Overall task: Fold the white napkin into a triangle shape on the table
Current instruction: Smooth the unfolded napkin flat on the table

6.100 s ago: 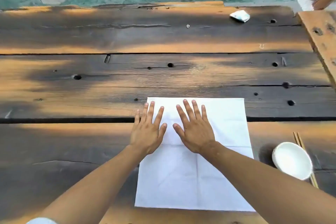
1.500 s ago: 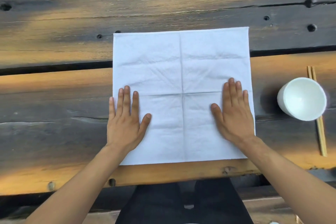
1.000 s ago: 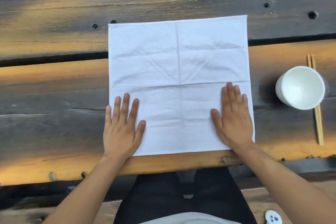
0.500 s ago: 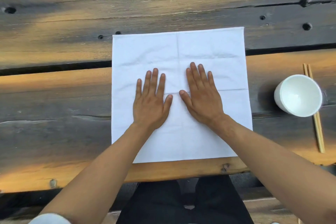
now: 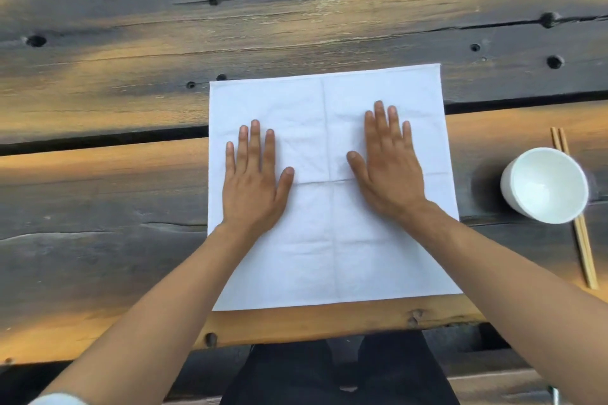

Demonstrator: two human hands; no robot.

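The table (image 5: 131,194) fills nearly the whole frame: dark, weathered wooden planks with orange patches, knot holes and long cracks, and a black gap between planks running across the middle from the left edge to the right. Its near edge crosses the lower part of the frame, and below it, at bottom centre, dark trousers (image 5: 339,375) show.

The napkin (image 5: 329,256) lies spread flat and unfolded in the centre of the frame, a white square with its near edge close to the table's near edge. A cross of crease lines divides it into quarters, and its upper part spans the black gap.

Two bare forearms reach up from the lower corners of the frame onto the cloth. The left hand (image 5: 253,187) lies palm down on the left half of the napkin, fingers straight and slightly spread, thumb pointing toward the centre; it grips nothing. The right hand (image 5: 388,171) lies the same way on the right half, a little higher in the frame, flat and released, its thumb near the vertical crease. The hands are apart, with bare cloth between them.

At the right edge of the frame a white bowl (image 5: 544,186) stands on the table, apart from the napkin. Chopsticks (image 5: 582,240) lie beside it, running from above the bowl down past it, partly hidden by its rim.
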